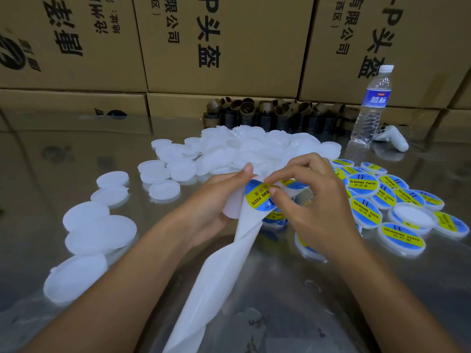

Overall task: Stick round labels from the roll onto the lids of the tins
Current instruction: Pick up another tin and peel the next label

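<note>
Both hands are engaged above the steel table, at its middle. The left hand grips the white backing strip, thumb raised along its top edge, with what appears to be a plain lid cupped in the palm behind it. The right hand pinches the near edge of a round label between thumb and forefinger; the label lies on the strip where it bends over the left fingers. The roll itself is largely hidden under the hands. Unlabelled lids lie heaped beyond and to the left; labelled lids lie to the right, overlapping. Assessment: the label is thin, limp and light, and its tacky underside is likely to fold onto itself or pick up fingerprints, so it should be held only at the very rim, with minimal contact, and kept flat. The strip is slick and floppy, hence needs tension at the bend. The lids look light, fairly stiff plastic, liable to slide on the polished table; each is best held by its rim. A water bottle and cardboard boxes stand behind.
</note>
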Tool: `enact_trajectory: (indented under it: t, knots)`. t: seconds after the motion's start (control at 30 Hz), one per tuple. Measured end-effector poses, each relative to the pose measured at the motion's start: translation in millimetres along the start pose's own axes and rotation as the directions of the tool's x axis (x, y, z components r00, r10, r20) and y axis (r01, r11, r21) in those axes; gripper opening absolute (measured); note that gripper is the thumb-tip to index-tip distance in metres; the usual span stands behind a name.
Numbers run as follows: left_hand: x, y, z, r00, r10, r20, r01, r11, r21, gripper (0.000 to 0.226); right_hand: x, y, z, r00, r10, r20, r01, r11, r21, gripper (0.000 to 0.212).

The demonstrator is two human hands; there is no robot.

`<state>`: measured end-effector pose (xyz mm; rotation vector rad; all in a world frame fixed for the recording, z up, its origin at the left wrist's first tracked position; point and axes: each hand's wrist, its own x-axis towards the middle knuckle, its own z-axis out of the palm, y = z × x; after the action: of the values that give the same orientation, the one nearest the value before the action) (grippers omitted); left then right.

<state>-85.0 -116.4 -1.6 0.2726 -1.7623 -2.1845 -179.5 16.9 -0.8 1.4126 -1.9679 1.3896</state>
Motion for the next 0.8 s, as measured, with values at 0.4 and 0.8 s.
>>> enact_trajectory:
  t: [0.4,0.8]
  knots:
    - [-1,0,-3,0.995,-0.100,0.029,0.100,0.995,0.014,0.026,-2,-14,-4,0.981,0.052,0.185,-0.070,0.993,0.091,0.016]
    - [4,-5,-2,0.979,-0.109,-0.171,0.117,0.992,0.039,0.019,8,-6,-16,0.989,0.130,0.073,-0.146,0.739,0.657,0.026]
